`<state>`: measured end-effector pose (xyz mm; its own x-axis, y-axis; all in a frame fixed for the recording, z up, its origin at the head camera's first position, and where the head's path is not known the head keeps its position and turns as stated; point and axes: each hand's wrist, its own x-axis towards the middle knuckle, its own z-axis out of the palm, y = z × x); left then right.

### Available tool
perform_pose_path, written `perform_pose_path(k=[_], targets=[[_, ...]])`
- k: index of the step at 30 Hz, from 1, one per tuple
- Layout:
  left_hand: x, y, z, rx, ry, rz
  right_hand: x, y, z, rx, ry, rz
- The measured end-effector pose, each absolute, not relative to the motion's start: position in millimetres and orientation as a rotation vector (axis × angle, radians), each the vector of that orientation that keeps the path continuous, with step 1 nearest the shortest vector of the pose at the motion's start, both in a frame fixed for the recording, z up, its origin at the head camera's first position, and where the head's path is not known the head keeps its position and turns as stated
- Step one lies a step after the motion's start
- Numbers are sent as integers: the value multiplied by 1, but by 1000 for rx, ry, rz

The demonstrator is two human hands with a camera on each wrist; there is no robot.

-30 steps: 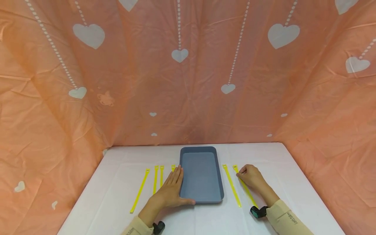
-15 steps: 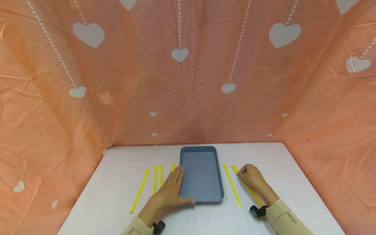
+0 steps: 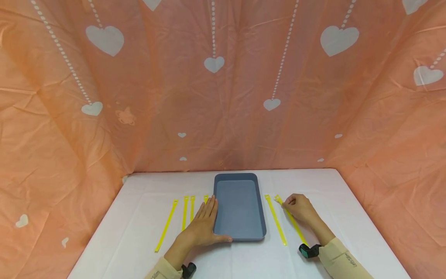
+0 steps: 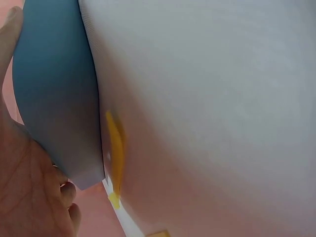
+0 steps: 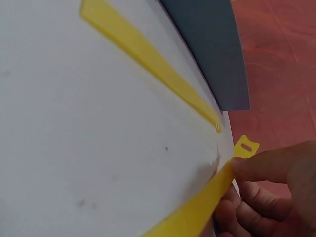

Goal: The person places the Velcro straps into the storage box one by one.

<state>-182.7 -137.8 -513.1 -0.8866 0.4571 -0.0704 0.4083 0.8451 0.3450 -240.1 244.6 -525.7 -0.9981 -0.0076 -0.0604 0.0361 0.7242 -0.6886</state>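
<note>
My right hand (image 3: 301,209) pinches a yellow cable tie (image 3: 295,226) just below its slotted head. In the right wrist view the thumb lies over the flat strap (image 5: 197,212), and the head (image 5: 246,146) sticks out past it. My left hand (image 3: 200,230) lies against the left side of a shallow grey-blue tray (image 3: 238,209), fingers straight, thumb along its front edge. Under those fingers one cable tie (image 3: 206,197) is mostly hidden. A second cable tie (image 3: 275,221) lies between the tray and my right hand.
To the left of the tray lie more yellow cable ties: one slanted tie (image 3: 165,226) and two nearly parallel ties (image 3: 185,213), partly behind the left hand. A white cloth covers the table (image 3: 139,217). Orange sheeting (image 3: 237,147) with hearts encloses the back and sides.
The held cable tie has swivelled slightly, and my right hand has shifted a little to the right. My left hand and the tray stay in place.
</note>
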Motion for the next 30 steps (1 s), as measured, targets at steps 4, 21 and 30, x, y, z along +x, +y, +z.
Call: perform_pose_path(k=[4,21,30], targets=[[-182,-137,-514,675,2870,485,-239,246,-523,15,2835,-1222],[-183,-138,-516,671,2861,490,-244,241,-513,-41,2776,-1646],[-184,-139,-517,672,2863,493,-243,235,-497,-79,2725,-1726]])
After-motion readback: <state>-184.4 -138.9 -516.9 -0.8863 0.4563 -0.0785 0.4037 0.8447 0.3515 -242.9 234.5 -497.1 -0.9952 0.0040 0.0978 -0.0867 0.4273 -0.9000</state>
